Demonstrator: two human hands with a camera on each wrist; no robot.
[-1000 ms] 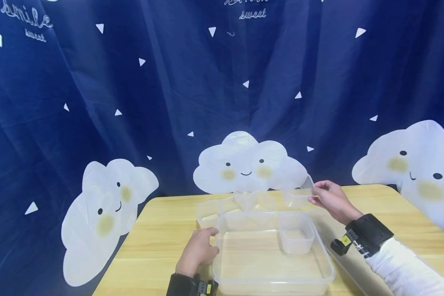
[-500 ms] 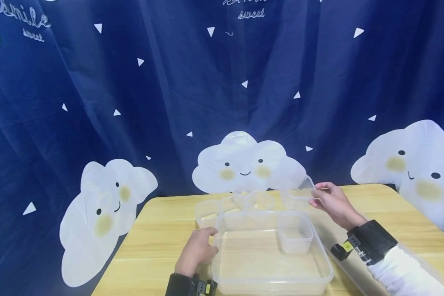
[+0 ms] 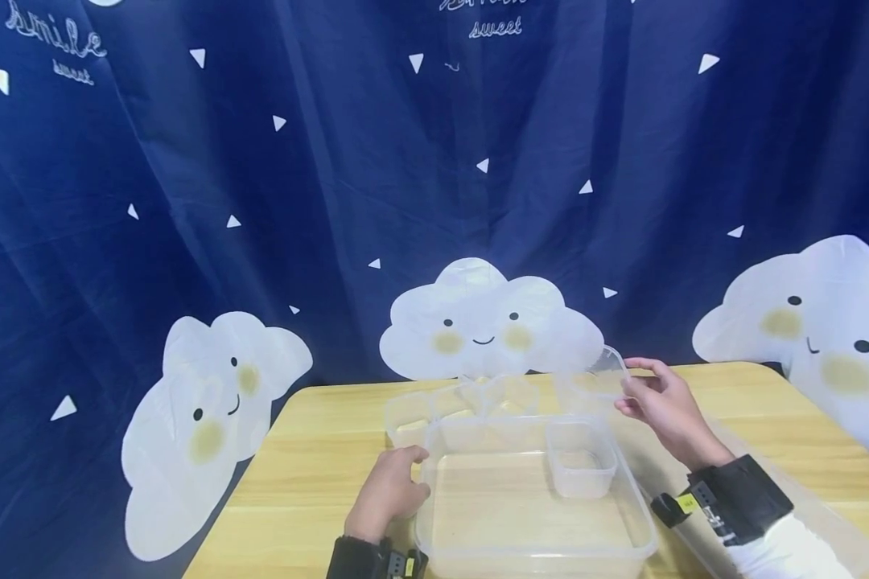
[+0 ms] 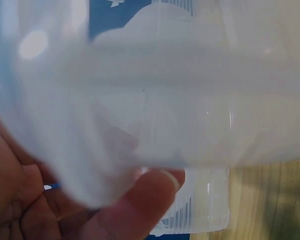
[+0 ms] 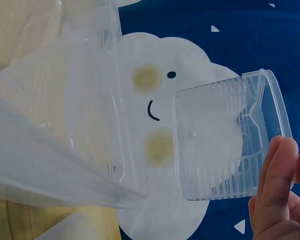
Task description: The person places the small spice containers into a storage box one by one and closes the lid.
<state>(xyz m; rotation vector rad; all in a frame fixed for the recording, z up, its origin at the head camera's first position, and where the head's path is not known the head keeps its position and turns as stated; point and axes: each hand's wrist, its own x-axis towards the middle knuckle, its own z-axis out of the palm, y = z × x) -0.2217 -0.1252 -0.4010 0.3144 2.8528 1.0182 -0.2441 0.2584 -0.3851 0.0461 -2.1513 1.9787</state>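
Observation:
My right hand (image 3: 669, 410) pinches the rim of a small clear plastic container (image 5: 215, 140) between thumb and fingers. In the head view it is tilted, behind the far right corner of a large clear plastic box (image 3: 536, 553). My left hand (image 3: 387, 490) grips that box at its left side; in the left wrist view the fingers and thumb (image 4: 150, 197) lie around the blurred rim. Inside the large box, a second small container (image 3: 582, 482) sits upright in the far right corner.
Several more small clear containers (image 3: 411, 408) stand in a row behind the large box. A flat translucent panel (image 3: 825, 523) lies under my right forearm on the wooden table (image 3: 311, 450). A blue cloud-print curtain (image 3: 348, 161) hangs behind the table's far edge.
My right hand has moved slightly right with the small container, which shows more of its right wall now. The left hand and large box have stayed in place.

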